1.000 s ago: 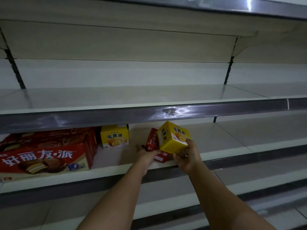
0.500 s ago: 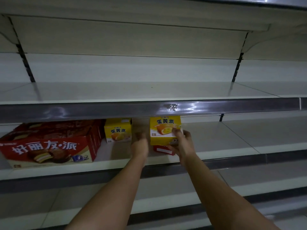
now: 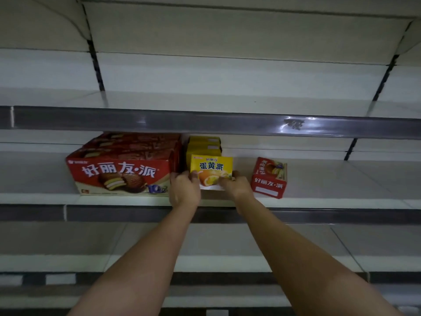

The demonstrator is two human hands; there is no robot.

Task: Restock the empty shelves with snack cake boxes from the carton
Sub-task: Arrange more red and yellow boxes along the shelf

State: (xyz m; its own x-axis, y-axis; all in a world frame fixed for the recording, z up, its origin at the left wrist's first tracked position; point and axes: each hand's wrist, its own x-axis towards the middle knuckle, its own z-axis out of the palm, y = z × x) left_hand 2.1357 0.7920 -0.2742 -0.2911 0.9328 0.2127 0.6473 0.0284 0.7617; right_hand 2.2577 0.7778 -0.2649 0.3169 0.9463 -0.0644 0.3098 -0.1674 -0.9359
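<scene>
Several white shelves (image 3: 319,197) are seen stacked one above another, the middle one carrying all the goods. At about 9 o'clock of the picture's centre, a row of large red snack cake boxes (image 3: 120,174) is stood on that shelf, front face outward. Just beside it, toward the centre, a file of yellow boxes (image 3: 205,145) is lined up front to back. The front yellow box (image 3: 211,171) is held upright at the head of this file, label facing outward, near the shelf's front edge. It is gripped from both sides: the left hand (image 3: 184,190) is curled against its lower left edge, at 8 o'clock of the box, and the right hand (image 3: 237,185) is wrapped on its lower right corner, at 4 o'clock. At 3 o'clock of the held box, apart from it, a small red box (image 3: 269,179) is stood alone on the same shelf, turned slightly askew.
</scene>
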